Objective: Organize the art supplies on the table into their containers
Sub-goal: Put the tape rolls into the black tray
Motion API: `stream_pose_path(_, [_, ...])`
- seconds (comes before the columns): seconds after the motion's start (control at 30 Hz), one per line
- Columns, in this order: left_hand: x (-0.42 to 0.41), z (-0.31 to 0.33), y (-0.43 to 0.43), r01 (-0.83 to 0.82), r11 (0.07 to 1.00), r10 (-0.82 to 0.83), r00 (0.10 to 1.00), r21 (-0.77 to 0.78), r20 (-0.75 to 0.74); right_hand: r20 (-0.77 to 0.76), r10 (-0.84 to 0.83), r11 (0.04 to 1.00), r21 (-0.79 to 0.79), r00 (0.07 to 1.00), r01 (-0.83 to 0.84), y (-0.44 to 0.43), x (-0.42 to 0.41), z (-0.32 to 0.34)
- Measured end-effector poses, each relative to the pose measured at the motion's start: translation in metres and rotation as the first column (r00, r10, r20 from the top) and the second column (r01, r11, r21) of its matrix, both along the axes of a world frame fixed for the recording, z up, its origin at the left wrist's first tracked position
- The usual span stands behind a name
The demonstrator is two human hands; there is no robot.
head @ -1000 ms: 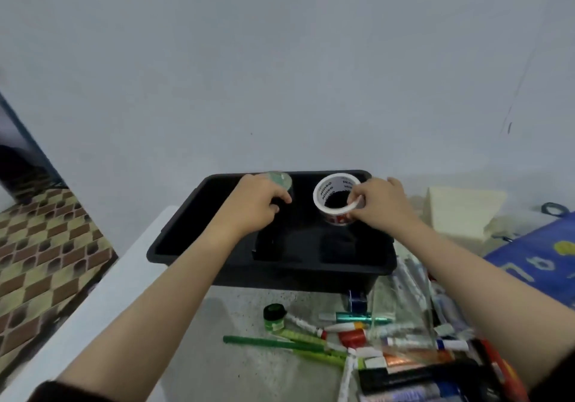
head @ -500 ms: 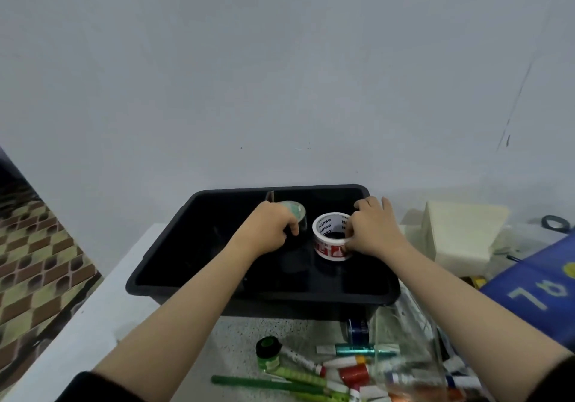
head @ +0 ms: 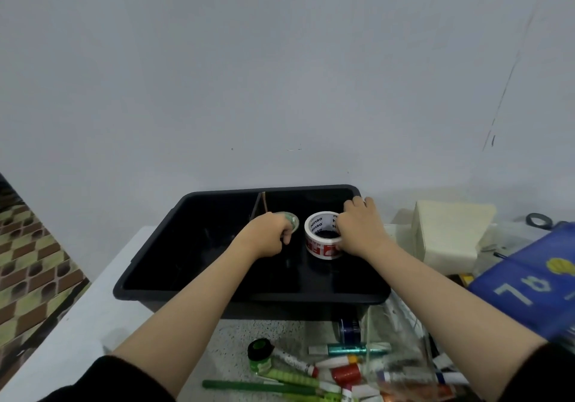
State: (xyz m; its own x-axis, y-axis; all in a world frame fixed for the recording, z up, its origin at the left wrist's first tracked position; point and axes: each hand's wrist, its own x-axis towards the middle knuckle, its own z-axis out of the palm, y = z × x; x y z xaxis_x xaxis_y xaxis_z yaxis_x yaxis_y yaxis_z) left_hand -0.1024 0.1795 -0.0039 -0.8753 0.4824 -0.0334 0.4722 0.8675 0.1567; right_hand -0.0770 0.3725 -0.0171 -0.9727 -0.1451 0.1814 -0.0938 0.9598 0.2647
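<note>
A black plastic bin (head: 146, 280) stands on the white table against the wall. Inside it, my left hand (head: 268, 236) grips a small pale green tape roll (head: 292, 220), mostly hidden by my fingers. Just to its right, my right hand (head: 357, 230) holds a white tape roll with red print (head: 320, 236), which sits low in the bin on or close to its floor. A thin divider (head: 263, 203) stands at the bin's back wall.
Paint tubes (head: 342, 370), a green-lidded jar (head: 260, 352), green pens (head: 258, 386) and a clear plastic bag (head: 395, 348) lie on the table in front of the bin. A cream box (head: 448, 233) and a blue bag (head: 535, 283) stand to the right. Tiled floor lies to the left.
Both hands have lowered the two tape rolls from above the bin's rim down into the bin. The camera view has tilted up a little.
</note>
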Motion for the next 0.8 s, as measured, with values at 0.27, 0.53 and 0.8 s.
stream_pose_path(0.27, [-0.005,-0.006,-0.009,-0.074,0.997,0.069,0.991,-0.038,-0.114,0.056,0.134,0.990,-0.046,0.989,-0.132,-0.005,-0.004,0.002])
stream_pose_path(0.53, [-0.011,-0.006,-0.003,-0.116,0.993,0.109,0.978,-0.031,-0.176,0.022,0.056,0.996,0.071,0.998,-0.057,-0.007,-0.013,-0.003])
stream_pose_path(0.8, [-0.011,-0.007,-0.003,-0.102,0.994,0.104,0.993,0.037,-0.062,0.030,0.035,0.998,-0.050,0.999,-0.033,-0.003,-0.004,-0.001])
